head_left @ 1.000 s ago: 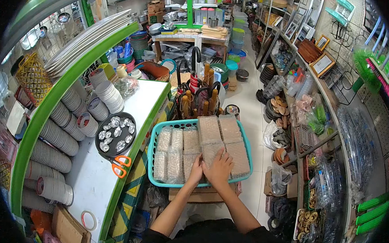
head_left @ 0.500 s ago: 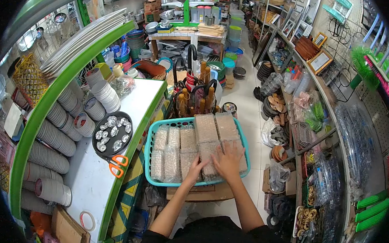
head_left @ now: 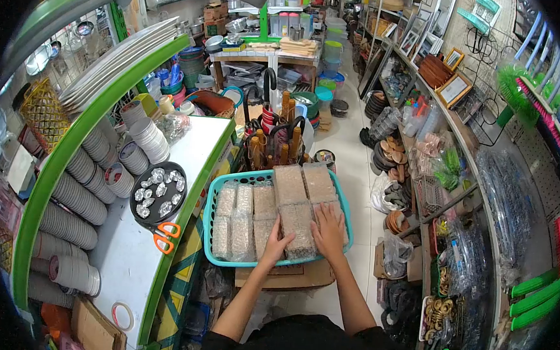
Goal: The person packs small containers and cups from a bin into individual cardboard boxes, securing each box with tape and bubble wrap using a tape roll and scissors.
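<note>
A turquoise plastic basket [head_left: 208,235] is packed with several bubble-wrapped packages in rows. At its front, my left hand [head_left: 276,244] grips the left edge of a brownish bubble-wrapped package [head_left: 297,232], with the thumb pointing up; some of its fingers are hidden. My right hand [head_left: 328,234] lies with fingers stretched out on the wrapping at that package's right side. Behind them, taller wrapped packages [head_left: 290,183] stand above the others. Slimmer, paler packages [head_left: 223,230] fill the left side of the basket.
A cardboard box [head_left: 280,278] is under the basket. On the white shelf at left are orange-handled scissors [head_left: 166,237], a black round tray [head_left: 139,195] of foil-like pieces, stacked cups and a tape roll [head_left: 122,316]. Umbrellas [head_left: 268,120] stand behind the basket; crowded shelves line the right.
The view has shifted slightly. My right hand has slid a little to the right along the wrapping, its fingers closer together. My left hand stays at the front package's left edge.
</note>
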Available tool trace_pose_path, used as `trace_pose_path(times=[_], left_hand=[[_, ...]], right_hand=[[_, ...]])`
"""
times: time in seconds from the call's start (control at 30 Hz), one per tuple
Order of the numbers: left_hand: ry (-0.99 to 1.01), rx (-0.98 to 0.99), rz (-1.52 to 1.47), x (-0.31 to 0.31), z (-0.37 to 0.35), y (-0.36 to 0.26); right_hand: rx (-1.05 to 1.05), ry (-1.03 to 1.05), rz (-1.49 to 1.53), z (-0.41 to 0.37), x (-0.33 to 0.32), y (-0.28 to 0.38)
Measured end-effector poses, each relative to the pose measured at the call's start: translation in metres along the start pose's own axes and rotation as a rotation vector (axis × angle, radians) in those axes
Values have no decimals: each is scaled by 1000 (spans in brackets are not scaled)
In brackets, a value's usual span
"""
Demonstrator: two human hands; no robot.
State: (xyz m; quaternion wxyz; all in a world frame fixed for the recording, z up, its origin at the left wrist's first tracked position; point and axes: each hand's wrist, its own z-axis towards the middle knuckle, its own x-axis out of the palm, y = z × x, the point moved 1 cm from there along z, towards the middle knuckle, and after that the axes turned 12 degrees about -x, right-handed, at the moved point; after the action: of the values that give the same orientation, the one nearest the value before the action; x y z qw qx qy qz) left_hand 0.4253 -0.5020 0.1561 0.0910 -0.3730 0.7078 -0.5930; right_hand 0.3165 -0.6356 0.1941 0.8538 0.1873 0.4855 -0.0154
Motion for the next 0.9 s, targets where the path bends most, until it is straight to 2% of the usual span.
trace_pose_path(times=[0.03, 0.1, 0.17, 0.23, 0.33, 0.57, 0.9], left_hand=[[3, 31, 12, 0, 0, 0], [3, 69, 25, -1, 3, 5], [-37, 188, 138, -5, 7, 12], [-42, 195, 164, 4, -11, -13], [-56, 249, 199, 8, -26, -37], [-100, 340, 198, -4, -68, -85], [-433, 436, 267, -66, -128, -104]], right_hand=[[-7, -4, 0, 0, -1, -1], [109, -45, 214, 1, -3, -2], [122, -88, 317, 4, -5, 4], [133, -128, 422, 8, -11, 18], [45, -189, 512, 17, -20, 44], [-101, -127, 690, 39, -33, 100], [-286, 16, 957, 57, -6, 176]])
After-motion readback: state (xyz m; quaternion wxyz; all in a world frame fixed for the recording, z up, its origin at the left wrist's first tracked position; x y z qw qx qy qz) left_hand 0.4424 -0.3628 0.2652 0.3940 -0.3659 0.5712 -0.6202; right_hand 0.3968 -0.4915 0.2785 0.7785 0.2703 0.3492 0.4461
